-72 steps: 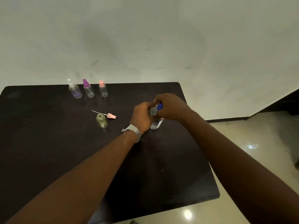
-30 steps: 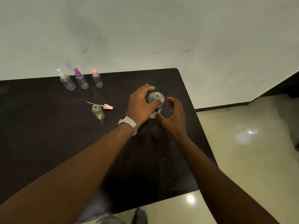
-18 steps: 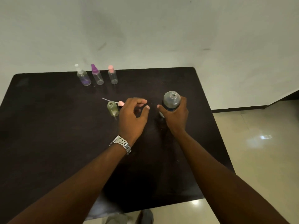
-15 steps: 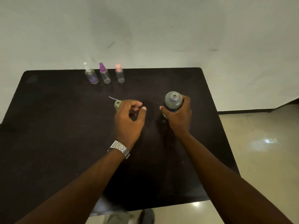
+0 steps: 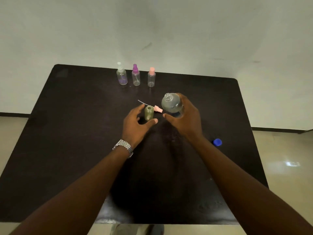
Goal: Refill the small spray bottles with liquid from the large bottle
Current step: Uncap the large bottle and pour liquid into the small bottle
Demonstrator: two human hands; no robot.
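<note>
The pouring step is judged to be just ahead: the large bottle [image 5: 172,105] is gripped around its body by the right hand [image 5: 186,120], raised off the table [image 5: 67,133] with its uncapped neck tilted towards the green small bottle [image 5: 149,113], which stands open at its eight o'clock. The left hand [image 5: 133,127] is spread wide around that small bottle, fingers at its ten o'clock and thumb at its five o'clock; whether contact is made cannot be told. A steadying hold on the small bottle is called for next, then a slow tip of the large mouth over the narrow neck, since spillage is likely otherwise. Clear liquid appears to be held in the large bottle; the level cannot be read. Nothing can be made out through the green tint. The pink spray head [image 5: 158,109] lies just beside, at two o'clock. At twelve o'clock, well apart, three capped spray bottles [image 5: 136,78] stand in a row; a purple tint is seen low in the leftmost. The blue cap [image 5: 217,142] lies at four o'clock.
</note>
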